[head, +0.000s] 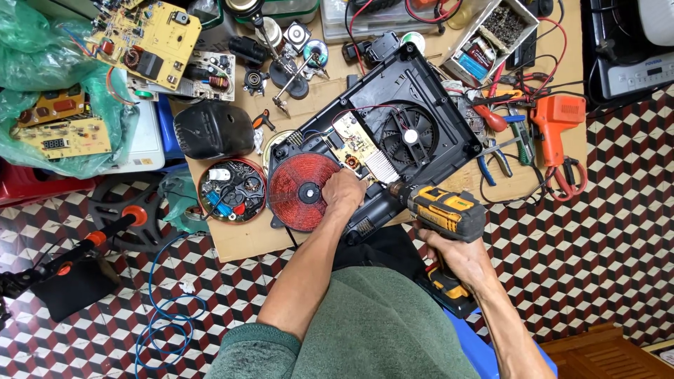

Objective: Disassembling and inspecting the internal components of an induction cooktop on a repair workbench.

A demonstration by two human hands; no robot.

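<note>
At your far left a green plastic bag (42, 91) holds circuit boards, and a yellow circuit board (144, 42) lies above it at the tabletop's (246, 242) edge. Next comes a black rounded housing (213, 128), with a round red-rimmed tray of small parts (232, 189) just below it. The opened black induction cooker (379, 133) lies tilted across the middle of the tabletop, its red copper coil (303, 191) at the lower left, its fan (409, 133) at the upper right. Your left hand (344, 193) rests on the cooker at the coil's right edge, fingers curled down in a narrow grip; what they pinch I cannot tell. Your right hand (456, 256) is wrapped tight around the handle of a yellow and black cordless drill (442, 214), its nose pointing left at the cooker just beside your left hand. Farther right lie pliers (498, 158) and an orange soldering gun (554, 123).
</note>
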